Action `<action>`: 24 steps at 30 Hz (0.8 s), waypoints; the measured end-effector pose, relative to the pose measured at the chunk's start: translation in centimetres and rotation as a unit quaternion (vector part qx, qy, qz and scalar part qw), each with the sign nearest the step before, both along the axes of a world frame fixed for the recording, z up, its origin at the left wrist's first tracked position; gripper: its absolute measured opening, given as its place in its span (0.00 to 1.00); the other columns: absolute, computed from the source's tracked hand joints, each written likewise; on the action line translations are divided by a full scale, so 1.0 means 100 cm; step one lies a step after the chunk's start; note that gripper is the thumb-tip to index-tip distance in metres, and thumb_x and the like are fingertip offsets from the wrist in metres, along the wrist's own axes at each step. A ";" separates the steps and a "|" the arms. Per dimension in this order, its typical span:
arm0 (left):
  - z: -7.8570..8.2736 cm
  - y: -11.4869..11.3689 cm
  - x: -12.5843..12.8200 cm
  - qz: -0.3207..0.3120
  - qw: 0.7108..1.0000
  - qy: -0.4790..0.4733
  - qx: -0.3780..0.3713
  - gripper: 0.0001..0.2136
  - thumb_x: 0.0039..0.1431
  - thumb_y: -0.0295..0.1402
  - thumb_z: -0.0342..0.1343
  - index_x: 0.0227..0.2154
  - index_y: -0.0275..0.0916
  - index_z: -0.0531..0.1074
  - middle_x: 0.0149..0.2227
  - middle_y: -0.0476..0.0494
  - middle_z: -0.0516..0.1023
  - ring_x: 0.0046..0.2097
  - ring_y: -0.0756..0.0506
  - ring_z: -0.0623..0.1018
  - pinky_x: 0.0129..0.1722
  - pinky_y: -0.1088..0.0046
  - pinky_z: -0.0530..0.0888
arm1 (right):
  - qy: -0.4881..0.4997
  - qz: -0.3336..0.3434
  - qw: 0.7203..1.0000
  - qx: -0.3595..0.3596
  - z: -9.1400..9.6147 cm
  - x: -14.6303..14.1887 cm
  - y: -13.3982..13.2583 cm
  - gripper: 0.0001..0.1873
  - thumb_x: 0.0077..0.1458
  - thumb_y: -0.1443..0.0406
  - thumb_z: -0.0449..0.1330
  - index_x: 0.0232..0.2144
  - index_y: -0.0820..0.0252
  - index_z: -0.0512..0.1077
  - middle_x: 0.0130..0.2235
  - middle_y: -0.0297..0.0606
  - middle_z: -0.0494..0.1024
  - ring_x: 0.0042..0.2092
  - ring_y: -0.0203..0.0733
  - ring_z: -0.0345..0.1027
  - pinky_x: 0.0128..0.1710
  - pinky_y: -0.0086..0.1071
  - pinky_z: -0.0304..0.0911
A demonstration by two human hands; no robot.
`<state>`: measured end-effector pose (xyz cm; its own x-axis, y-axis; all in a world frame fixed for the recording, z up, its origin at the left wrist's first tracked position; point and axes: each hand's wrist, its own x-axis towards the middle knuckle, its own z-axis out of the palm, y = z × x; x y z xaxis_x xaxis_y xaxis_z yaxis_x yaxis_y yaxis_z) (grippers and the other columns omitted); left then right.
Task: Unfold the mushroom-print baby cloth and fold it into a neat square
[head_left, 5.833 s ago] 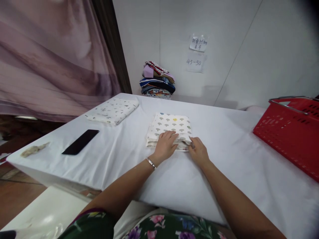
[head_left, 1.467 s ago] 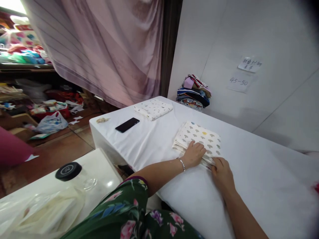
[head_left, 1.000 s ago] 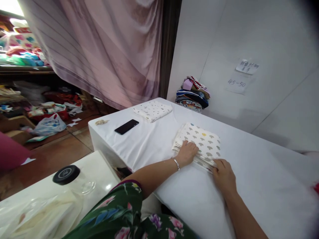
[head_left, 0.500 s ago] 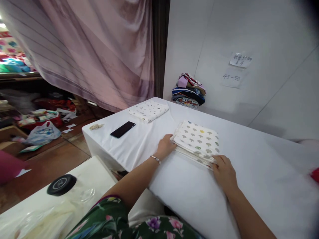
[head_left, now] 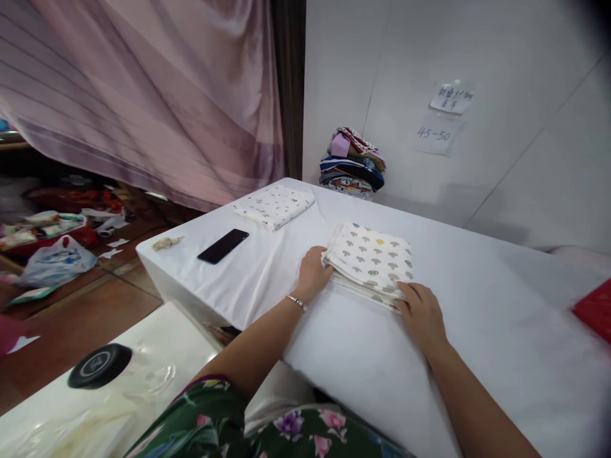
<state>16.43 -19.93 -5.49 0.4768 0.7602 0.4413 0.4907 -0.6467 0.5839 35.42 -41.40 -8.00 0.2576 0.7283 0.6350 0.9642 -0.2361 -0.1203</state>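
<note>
A folded white cloth (head_left: 370,257) with grey mushroom prints and a few coloured ones lies on the white-covered table, its layers showing along the near edge. My left hand (head_left: 314,270) is closed on its left near corner, fingers partly tucked under the layers. At the right near corner, my right hand (head_left: 422,312) pinches the edge, thumb toward the layers. Further back lies a second folded white cloth (head_left: 275,206) with small dark prints. A black phone (head_left: 223,246) rests left of my left hand.
Beyond the table stands a stack of folded fabrics (head_left: 353,164) against the wall. A red item (head_left: 594,308) sits at the right edge. A small beige scrap (head_left: 166,243) is on the left corner. A lower white surface (head_left: 167,343) holds a round black object (head_left: 100,366) and clear plastic.
The head view has turned slightly right, showing more of the red item. Both hands keep their hold on the mushroom-print cloth, which stays nearly in place on the table.
</note>
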 end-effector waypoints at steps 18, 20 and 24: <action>0.017 0.008 0.012 0.032 0.996 0.075 0.040 0.10 0.52 0.31 0.53 0.39 0.41 0.69 0.38 0.46 0.71 0.34 0.46 0.72 0.34 0.70 0.65 | 0.204 0.008 0.979 0.010 0.008 0.002 0.000 0.15 0.55 0.66 0.49 0.44 0.55 0.68 0.43 0.38 0.71 0.45 0.44 0.63 0.45 0.38 0.60; 0.019 0.007 0.013 0.057 0.994 0.090 -0.028 0.07 0.52 0.35 0.54 0.34 0.41 0.68 0.30 0.49 0.72 0.30 0.47 0.71 0.29 0.72 0.63 | 0.207 0.004 0.978 0.007 0.007 0.002 0.000 0.15 0.55 0.66 0.49 0.44 0.55 0.68 0.43 0.38 0.71 0.46 0.44 0.63 0.45 0.38 0.60; 0.020 0.007 0.013 0.032 0.991 0.103 -0.077 0.13 0.55 0.43 0.50 0.22 0.41 0.66 0.20 0.53 0.67 0.25 0.50 0.68 0.26 0.75 0.60 | 0.197 0.002 0.980 0.007 0.003 0.004 0.001 0.15 0.54 0.65 0.50 0.44 0.55 0.68 0.43 0.38 0.71 0.46 0.44 0.63 0.45 0.38 0.60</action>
<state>17.68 -19.27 -3.46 0.4938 0.8421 0.2168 0.6465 -0.5223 0.5561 35.86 -41.35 -7.68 0.4811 0.7222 0.4971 0.8438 -0.2276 -0.4860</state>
